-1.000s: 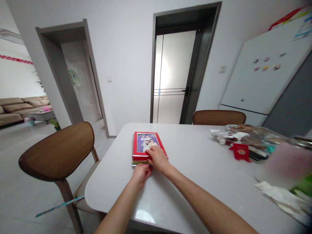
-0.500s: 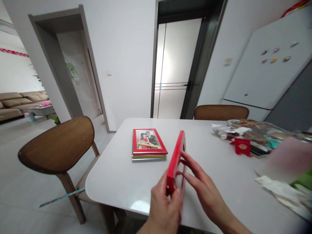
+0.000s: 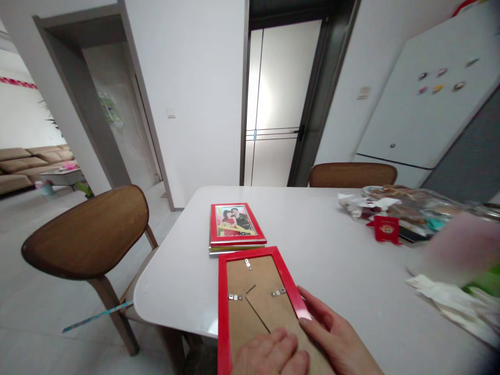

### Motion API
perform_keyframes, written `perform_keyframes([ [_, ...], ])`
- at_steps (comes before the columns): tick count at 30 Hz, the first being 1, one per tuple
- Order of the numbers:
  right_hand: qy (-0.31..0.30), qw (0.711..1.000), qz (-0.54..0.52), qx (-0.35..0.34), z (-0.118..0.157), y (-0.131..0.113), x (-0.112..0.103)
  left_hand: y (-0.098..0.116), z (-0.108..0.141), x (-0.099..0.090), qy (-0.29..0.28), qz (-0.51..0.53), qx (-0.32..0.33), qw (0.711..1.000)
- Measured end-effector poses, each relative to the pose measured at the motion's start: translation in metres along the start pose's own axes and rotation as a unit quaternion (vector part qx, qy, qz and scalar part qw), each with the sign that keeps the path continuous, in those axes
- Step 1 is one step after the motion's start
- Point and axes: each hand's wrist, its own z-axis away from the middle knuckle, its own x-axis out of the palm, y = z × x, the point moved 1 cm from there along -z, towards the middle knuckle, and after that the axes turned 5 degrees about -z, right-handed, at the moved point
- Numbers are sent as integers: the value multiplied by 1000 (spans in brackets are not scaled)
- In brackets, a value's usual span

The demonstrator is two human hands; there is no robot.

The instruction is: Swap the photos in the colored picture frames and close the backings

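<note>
A red picture frame [image 3: 223, 312] shows its brown backing, with metal clips and a slit in the board, at the table's near edge. My left hand [image 3: 271, 354] lies across the lower part of the backing, its fingers bent and together. On the frame's right edge, my right hand [image 3: 332, 325] grips with the thumb on top and fingers at the side. Just beyond, a stack of frames rests on the table, topped by a red frame with a photo of two people [image 3: 235, 221].
Wooden chairs stand at the left [image 3: 86, 232] and behind the white table [image 3: 175, 271]. On the right lie a red card [image 3: 386, 229], plastic-wrapped items, white tissues [image 3: 449, 302] and a blurred pinkish object [image 3: 453, 252].
The frame in my hands has turned from edge-on to backing-up and come lower. My left hand has moved from its lower edge onto the backing; my right hand now grips the right edge.
</note>
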Motion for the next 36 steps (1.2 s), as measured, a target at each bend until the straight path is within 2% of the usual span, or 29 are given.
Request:
perform_keyframes([
  [1, -10, 999, 36, -13, -4, 4, 0, -11, 6, -6, 1, -39, -3, 999],
  [2, -19, 997, 77, -26, -8, 7, -1, -20, 12, -11, -41, -65, -8, 997],
  [4, -30, 983, 173, -53, -14, 10, -1, -37, 25, -21, -90, -92, -50, 990],
  [8, -24, 921, 370, -118, -17, 9, 0, -52, 44, -30, -130, -51, -97, 985],
  [12, -27, 866, 477, -150, -22, 6, 2, -55, 49, -30, -93, 22, -141, 985],
  [16, -39, 838, 511, -189, -36, 1, 5, -66, 36, -32, -37, 42, -303, 951],
  [18, -59, 827, 522, -200, -44, 0, 9, -72, 27, -31, -22, 47, -349, 936],
  [23, -60, 802, 551, -225, -54, 5, 20, -81, 18, -25, -1, 69, -357, 932],
  [28, -51, 792, 555, -249, -56, 8, 21, -80, 21, -24, 13, 78, -351, 933],
  [33, -62, 779, 574, -243, -57, -1, 22, -80, 22, -26, 35, 90, -352, 931],
  [36, -62, 775, 572, -260, -53, -6, 35, -81, 21, -27, 26, 78, -346, 935],
])
